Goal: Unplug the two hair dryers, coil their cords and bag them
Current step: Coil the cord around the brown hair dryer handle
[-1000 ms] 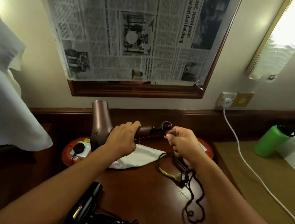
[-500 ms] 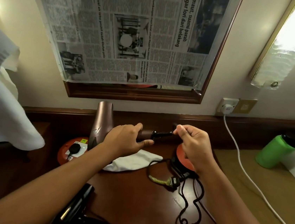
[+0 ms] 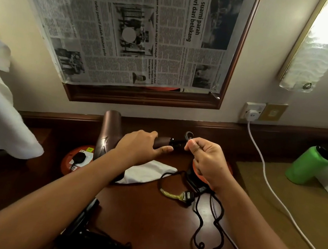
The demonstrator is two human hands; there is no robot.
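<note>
Between your hands, the dryer [image 3: 108, 136] is steadied: your left hand [image 3: 140, 148] grips its handle while your right hand [image 3: 206, 158] pinches the cord [image 3: 198, 226], ready for coiling.

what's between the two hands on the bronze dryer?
Head view: the handle's bare end and black cord collar, between left hand and right hand.
</note>
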